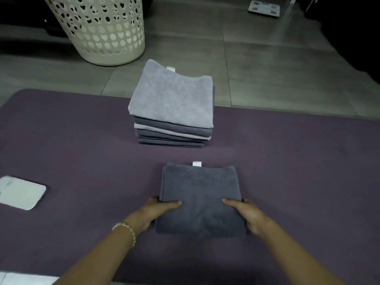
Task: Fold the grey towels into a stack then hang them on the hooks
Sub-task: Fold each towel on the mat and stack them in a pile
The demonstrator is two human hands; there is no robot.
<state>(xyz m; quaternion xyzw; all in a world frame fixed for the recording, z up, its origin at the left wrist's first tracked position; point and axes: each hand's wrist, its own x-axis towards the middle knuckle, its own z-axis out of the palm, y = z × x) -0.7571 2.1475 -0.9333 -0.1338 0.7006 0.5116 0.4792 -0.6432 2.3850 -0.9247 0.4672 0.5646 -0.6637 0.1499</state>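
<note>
Both hands are on the dark grey folded towel (200, 199), which lies flat in the middle of the purple mat (82, 140), closer to its near edge. The left hand (156, 212) pinches the towel's left side: thumb laid across the top, fingers tucked under the edge. The right hand (244, 214) mirrors it on the right side, thumb on top and fingers out of sight beneath. A white label (196, 163) pokes out from the towel's far edge. There's a beaded bracelet (125, 230) on the left wrist.

Straight ahead at the mat's far edge sits the stack (172, 103) of folded towels, light grey on top with dark and light layers below. It is squared up fairly neatly, and its back end reaches over the edge towards the tiled floor (257, 64). There is a clear gap between the stack and the towel in hand.

By the mat's left edge a phone (20, 192) lies flat. Off the mat, beyond its far edge to the left, a cream laundry basket (98, 29) with heart-shaped holes stands on the floor. A scale (264, 8) sits well away to the far right.
</note>
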